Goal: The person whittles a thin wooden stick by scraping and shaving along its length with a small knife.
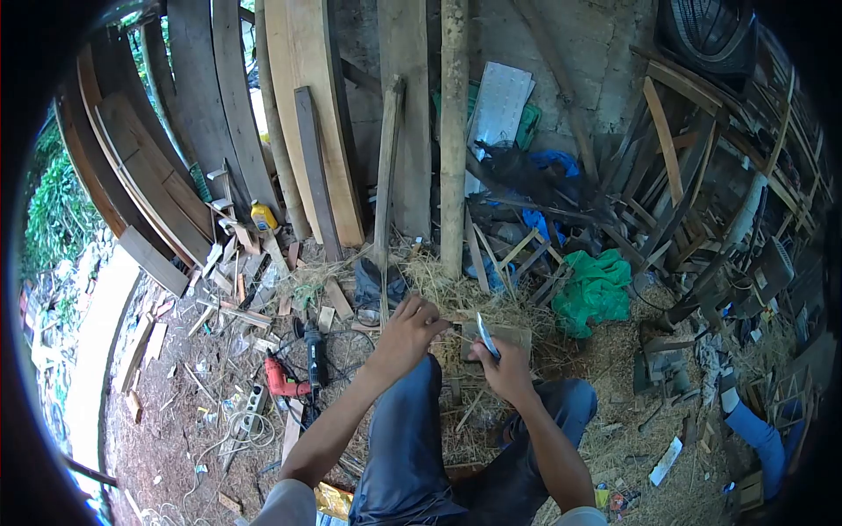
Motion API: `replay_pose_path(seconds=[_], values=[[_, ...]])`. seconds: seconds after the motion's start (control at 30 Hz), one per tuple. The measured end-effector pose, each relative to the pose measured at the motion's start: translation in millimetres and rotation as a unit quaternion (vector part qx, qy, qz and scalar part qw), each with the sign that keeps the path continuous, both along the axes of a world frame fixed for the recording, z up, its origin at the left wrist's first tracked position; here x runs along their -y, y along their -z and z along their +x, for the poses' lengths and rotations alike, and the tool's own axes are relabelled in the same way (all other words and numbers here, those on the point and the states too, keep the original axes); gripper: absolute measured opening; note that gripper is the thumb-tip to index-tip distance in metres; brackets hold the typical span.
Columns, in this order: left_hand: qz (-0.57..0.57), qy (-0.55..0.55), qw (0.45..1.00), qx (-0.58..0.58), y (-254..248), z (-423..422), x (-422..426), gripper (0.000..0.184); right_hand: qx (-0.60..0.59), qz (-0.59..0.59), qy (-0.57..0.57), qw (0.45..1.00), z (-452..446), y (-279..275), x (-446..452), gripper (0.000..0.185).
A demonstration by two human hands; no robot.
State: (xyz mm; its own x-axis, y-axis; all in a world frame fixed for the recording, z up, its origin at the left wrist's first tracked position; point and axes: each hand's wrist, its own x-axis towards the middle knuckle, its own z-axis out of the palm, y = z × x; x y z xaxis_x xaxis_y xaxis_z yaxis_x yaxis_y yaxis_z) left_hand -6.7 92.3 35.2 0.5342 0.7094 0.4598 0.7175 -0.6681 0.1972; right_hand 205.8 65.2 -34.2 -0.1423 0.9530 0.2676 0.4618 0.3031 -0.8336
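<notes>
A knife-like tool (487,337) is gripped in the closed right hand (506,368), over a pale block (519,334) — the left hand (407,335) is curled nearby, anything pinched there being indiscernible. Work seems under way; what remains cannot be judged.

Looking forward and down from the person's head, sitting close above the knees (423,384), facing the upright boards (307,53) at the far edge of the floor (162,447).
</notes>
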Motion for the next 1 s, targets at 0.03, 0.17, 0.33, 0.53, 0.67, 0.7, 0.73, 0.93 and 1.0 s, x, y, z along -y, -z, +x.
replay_pose_path(seconds=[0.03,0.17,0.33,0.53,0.67,0.7,0.73,0.93,1.0], values=[[0.076,-0.009,0.997,-0.008,-10,5,-3,0.025,-0.001,0.002,0.0,1.0,0,-1,-1,0.023],[0.169,-0.109,0.972,0.123,-8,27,6,0.029,-0.351,-0.321,-0.005,0.88,-1,-10,1,0.021],[-0.048,-0.129,0.929,0.344,47,57,23,0.017,-0.494,-0.404,-0.033,0.769,2,-3,-4,0.02],[-0.168,-0.098,0.886,0.42,59,72,14,0.014,-0.504,-0.408,-0.056,0.759,-7,9,-1,0.025],[-0.195,-0.071,0.85,0.484,51,68,7,0.012,-0.503,-0.394,-0.012,0.769,-3,5,-1,0.03],[-0.194,-0.071,0.851,0.482,46,65,6,0.012,-0.497,-0.34,0.001,0.798,4,-3,-1,0.031],[-0.253,-0.072,0.81,0.524,38,62,8,0.012,-0.488,-0.286,0.015,0.825,10,-9,-2,0.033],[-0.337,-0.058,0.777,0.529,34,60,25,0.012,-0.094,0.097,0.041,0.99,5,-7,1,0.023],[-0.329,-0.036,0.781,0.53,36,63,28,0.012,0.02,0.148,-0.002,0.989,4,-19,7,0.03]])
